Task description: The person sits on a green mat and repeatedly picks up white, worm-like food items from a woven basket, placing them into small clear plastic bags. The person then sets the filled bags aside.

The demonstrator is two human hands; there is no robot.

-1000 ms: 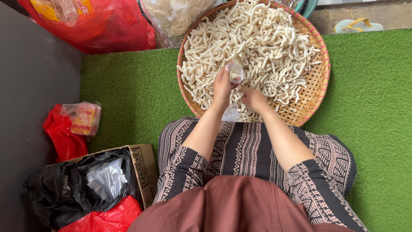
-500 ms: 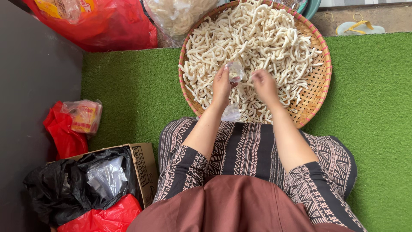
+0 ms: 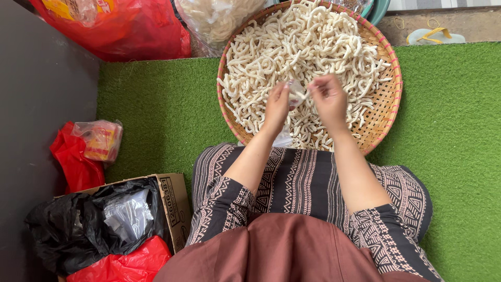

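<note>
Basket [image 3: 387, 99], upper centre: woven cane, matt, pink-trimmed rim. Pale strips [image 3: 292, 47] inside: dull, doughy, rough. Small bag [image 3: 295, 90] at fingers: clear thin plastic, glossy. Ground mat [image 3: 156, 115]: green synthetic turf, coarse. Lower left: cardboard box [image 3: 175, 201], matt; black plastic bag [image 3: 62, 230], shiny, crinkled.

Head camera, steeply downward, close above lap and basket [image 3: 389, 99]

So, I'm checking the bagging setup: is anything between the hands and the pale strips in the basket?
Nothing visible. Both hands, left hand and right hand, hold a small clear bag directly above the strips in the woven basket.
</note>
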